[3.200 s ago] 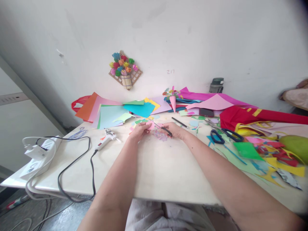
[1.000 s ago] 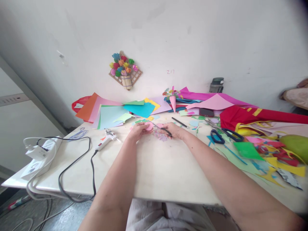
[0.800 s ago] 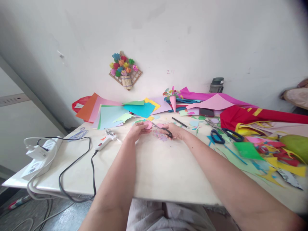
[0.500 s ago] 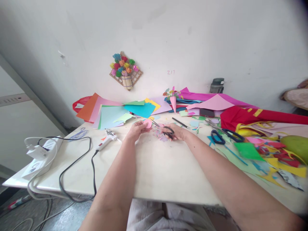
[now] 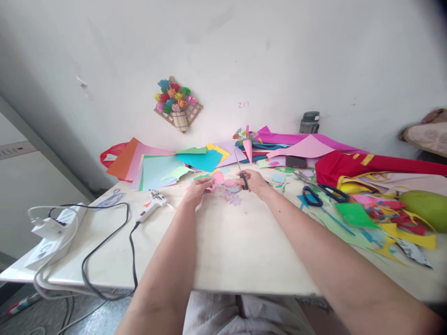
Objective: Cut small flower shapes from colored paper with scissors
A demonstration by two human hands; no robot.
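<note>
My left hand (image 5: pixel 199 190) is closed, its fingertips pinching pink paper. A round pink paper piece (image 5: pixel 218 177) shows right at those fingertips; I cannot tell whether it is held or rests on the table. My right hand (image 5: pixel 255 184) grips black-handled scissors (image 5: pixel 244 181), their blades pointing up and away from me. Between the hands, another pink paper circle (image 5: pixel 230 183) lies beside a small heap of paper scraps (image 5: pixel 232 197).
A white glue gun (image 5: pixel 153 209) lies to the left, its black cord running to a power strip (image 5: pixel 56 237). Coloured paper sheets (image 5: pixel 159 170) spread along the wall. At right are blue-handled scissors (image 5: pixel 312 196), a red cloth (image 5: pixel 335 170) and many scraps. A pink paper cone with flowers (image 5: pixel 247 150) stands behind.
The scissors have swung from pointing left at the pink circle to pointing up, away from it. My right hand has drawn slightly back from the left. The view has shifted a little.
</note>
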